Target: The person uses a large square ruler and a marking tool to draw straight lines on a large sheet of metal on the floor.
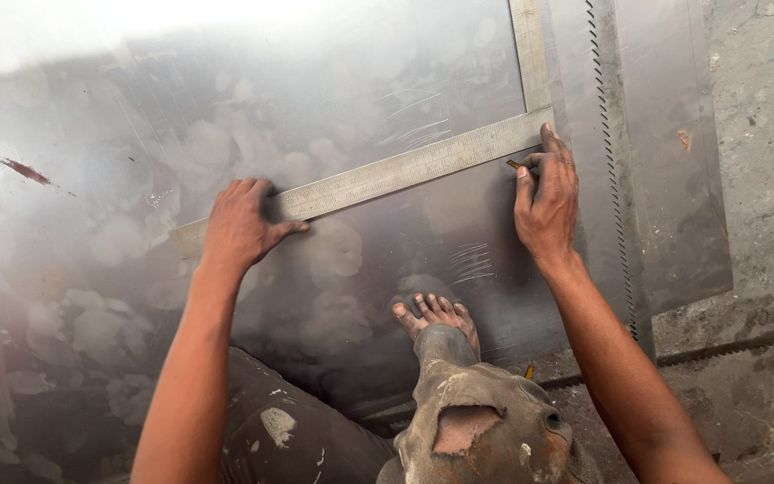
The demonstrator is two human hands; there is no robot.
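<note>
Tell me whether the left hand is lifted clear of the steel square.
No, the left hand presses flat on the long arm of the steel square lying on the metal sheet.

Hands: two, a left hand (242, 229) and a right hand (546, 199)
Metal square: one (405, 168)
Metal sheet: one (226, 134)
Pencil: one short stub (514, 165)
Bare foot: one (436, 318)
Saw blade: one toothed strip (615, 179)
</note>
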